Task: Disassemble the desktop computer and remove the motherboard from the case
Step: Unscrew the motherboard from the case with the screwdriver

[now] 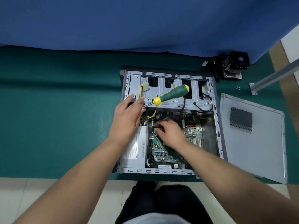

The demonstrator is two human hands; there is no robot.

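Note:
The open desktop case [216, 126] lies on its side on a green mat. The green motherboard [161, 152] sits inside it. My right hand [171, 133] is down on the board, its curled fingers pinching a thin black lever [156, 126] near the board's middle. My left hand [127, 117] is over the case's left edge, beside the silver power supply [134, 149]. Its thumb and fingers hold the metal shaft of a green and yellow screwdriver [171, 94]. The screwdriver's handle lies across the drive cage [169, 88].
The removed side panel [252, 143] lies flat to the right of the case. A black cooler fan [234, 65] and loose cables sit at the back right, with small screws [237, 87] and a metal rail [275, 76] nearby. Yellow power wires [142, 89] hang over the cage.

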